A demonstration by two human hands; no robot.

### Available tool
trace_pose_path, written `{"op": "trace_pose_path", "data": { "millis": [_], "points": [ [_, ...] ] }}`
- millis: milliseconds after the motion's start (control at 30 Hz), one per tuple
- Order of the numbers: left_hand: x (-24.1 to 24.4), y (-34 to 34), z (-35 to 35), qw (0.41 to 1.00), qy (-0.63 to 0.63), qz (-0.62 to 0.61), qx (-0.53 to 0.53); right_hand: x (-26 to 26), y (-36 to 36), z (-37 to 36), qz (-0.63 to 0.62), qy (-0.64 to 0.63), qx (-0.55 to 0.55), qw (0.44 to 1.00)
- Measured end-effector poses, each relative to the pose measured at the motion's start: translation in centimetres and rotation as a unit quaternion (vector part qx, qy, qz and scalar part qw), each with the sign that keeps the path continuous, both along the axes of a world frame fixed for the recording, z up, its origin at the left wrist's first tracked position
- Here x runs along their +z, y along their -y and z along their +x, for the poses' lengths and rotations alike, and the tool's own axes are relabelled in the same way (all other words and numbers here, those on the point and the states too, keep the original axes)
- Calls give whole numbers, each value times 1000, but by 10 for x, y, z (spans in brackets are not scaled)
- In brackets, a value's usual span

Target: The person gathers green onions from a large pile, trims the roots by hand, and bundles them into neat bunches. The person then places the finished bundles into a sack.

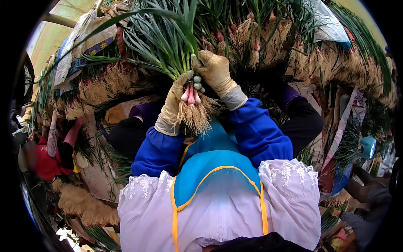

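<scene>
A bunch of green garlic plants [191, 96] is held upright before my chest, its pinkish-white bulbs and pale roots hanging below, its leaves fanning upward. My left hand [176, 94], in a soiled cream glove, is closed around the stems just above the bulbs. From the other side my right hand [215, 71], gloved alike, presses against the same stems, with its grey-green fingertips beside the bulbs. The thumb of that hand lies along the stems. The palms' inner sides are hidden. Beyond the bunch lies a heap of garlic plants [256, 45], roots facing me.
More rooted garlic plants [105, 83] are piled at the left, partly under a woven plastic sack [89, 37]. Another sack [330, 23] covers plants at the far right. A person in red [47, 154] works at the left; another person's sleeve [355, 220] shows lower right.
</scene>
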State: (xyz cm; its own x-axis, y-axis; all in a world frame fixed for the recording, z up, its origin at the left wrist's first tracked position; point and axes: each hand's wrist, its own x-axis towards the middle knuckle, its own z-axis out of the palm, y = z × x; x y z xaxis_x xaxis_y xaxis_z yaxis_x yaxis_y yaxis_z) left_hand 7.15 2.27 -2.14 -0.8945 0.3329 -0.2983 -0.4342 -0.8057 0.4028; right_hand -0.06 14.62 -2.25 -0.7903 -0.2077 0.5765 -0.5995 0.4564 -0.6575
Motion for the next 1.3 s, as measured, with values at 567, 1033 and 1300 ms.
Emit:
{"op": "trace_pose_path", "data": {
  "millis": [567, 1033, 1300],
  "points": [
    [1, 16, -8, 999, -4, -4, 41, 15, 29, 18, -308, 298, 53, 902],
    [4, 18, -12, 999, 4, -32, 42, -49, -18, 2, -726, 517, 385, 239],
    [9, 38, -6, 996, -52, -46, 47, -247, -57, 68, 43, 716, 61, 695]
  ]
}}
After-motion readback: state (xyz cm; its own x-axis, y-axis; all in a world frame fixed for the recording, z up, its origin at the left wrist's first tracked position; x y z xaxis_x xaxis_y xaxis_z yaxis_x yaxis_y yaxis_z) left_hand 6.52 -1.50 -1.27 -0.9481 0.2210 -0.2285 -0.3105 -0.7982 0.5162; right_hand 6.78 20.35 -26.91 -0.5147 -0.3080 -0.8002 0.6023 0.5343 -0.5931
